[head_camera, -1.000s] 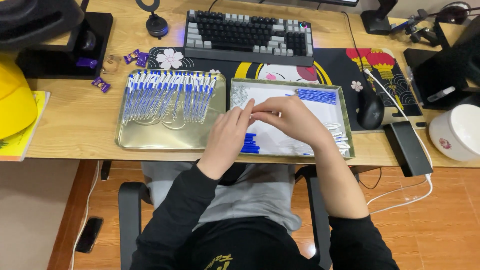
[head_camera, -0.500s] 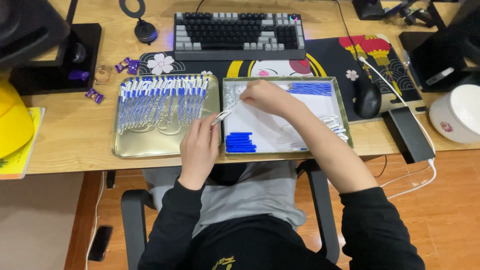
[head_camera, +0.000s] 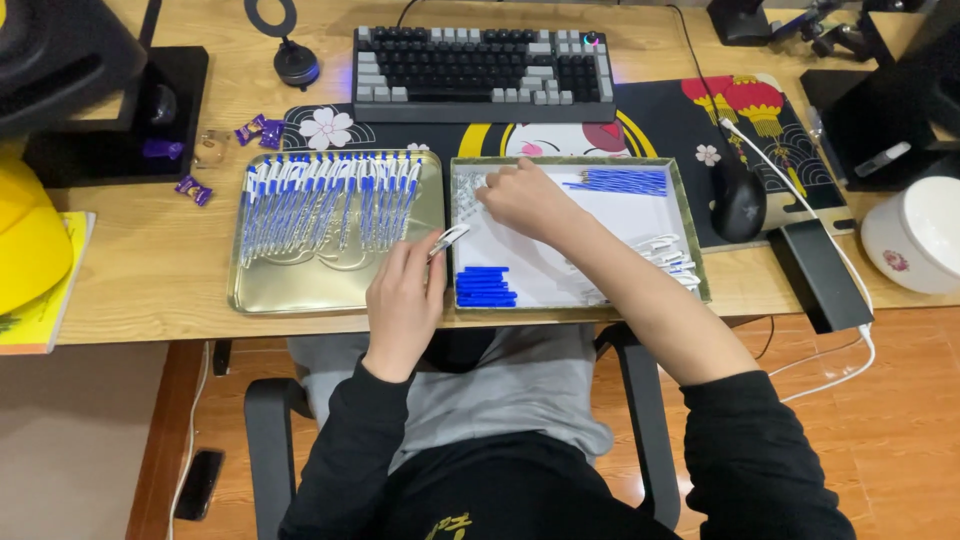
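the left hand (head_camera: 403, 300) sits at the near edge of the desk, between the two trays, fingers curled around a white pen barrel (head_camera: 447, 240). the barrel's long axis runs on a slant, its free end pointing up and to the right over the rim of the right tray (head_camera: 575, 162). the right hand (head_camera: 525, 197) is stretched out into the far left part of that tray, palm down, fingers bent together over a heap of small clear parts (head_camera: 466, 195); i cannot tell whether it grips any.

half a second ago the right hand was in much the same spot and the left held the barrel in the same slant, so little has shifted; a second ago both hands were close together over the right tray.

the left tray (head_camera: 335, 290) holds a row of assembled blue and white pens (head_camera: 325, 195) lying side by side, long axes running away from the person.
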